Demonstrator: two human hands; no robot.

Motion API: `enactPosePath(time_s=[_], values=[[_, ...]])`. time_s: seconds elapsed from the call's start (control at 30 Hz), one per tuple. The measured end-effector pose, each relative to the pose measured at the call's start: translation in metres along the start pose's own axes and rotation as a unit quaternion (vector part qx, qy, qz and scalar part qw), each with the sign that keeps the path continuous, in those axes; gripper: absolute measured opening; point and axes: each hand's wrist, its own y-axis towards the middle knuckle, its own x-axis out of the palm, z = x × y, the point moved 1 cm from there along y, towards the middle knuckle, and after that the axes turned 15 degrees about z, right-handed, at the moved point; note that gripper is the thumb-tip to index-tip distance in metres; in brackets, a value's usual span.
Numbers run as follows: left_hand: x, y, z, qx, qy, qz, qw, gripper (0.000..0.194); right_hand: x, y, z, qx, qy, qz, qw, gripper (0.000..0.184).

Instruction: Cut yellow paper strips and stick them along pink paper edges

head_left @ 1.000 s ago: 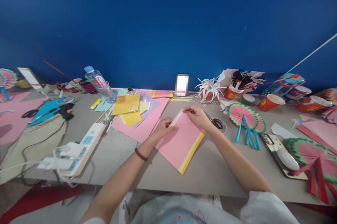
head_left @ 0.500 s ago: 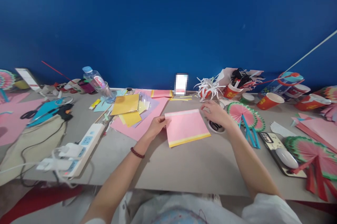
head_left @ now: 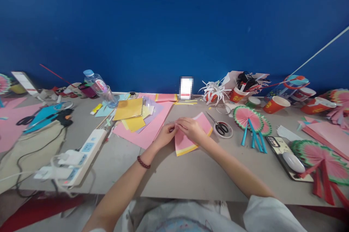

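Note:
A pink paper sheet (head_left: 205,124) with a yellow strip along its near edge lies on the grey table (head_left: 191,174) in front of me. My left hand (head_left: 165,135) pinches the sheet's left corner, a bead bracelet on that wrist. My right hand (head_left: 192,129) lies over the sheet's left part, fingers closed on the same corner, touching the left hand. Black scissors (head_left: 219,126) rest on a tape roll just right of the sheet.
Pink, yellow and purple sheets (head_left: 141,119) lie to the left, with a power strip (head_left: 81,152), glue gun (head_left: 58,115) and water bottle (head_left: 99,86). Paper fans (head_left: 252,119) with blue sticks, red cups (head_left: 274,104), a phone with a mouse (head_left: 293,161) and more fans crowd the right.
My right hand came back from the scissors side to the sheet's left corner, joining the left hand. The sheet turned and now sits partly under the right hand.

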Motion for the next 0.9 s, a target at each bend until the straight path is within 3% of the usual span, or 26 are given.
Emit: enactPosePath(time_s=[0.4,0.9], values=[[0.002,-0.005,0.012,0.085,0.082,0.002,0.993,0.023,0.004,-0.008,-0.002,-0.038,-0.012,0.009,0.999,0.026],[0.004,-0.008,0.007,0.086,0.138,0.009,0.987,0.021,-0.002,-0.006,-0.003,-0.051,-0.013,-0.018,0.998,0.027]])
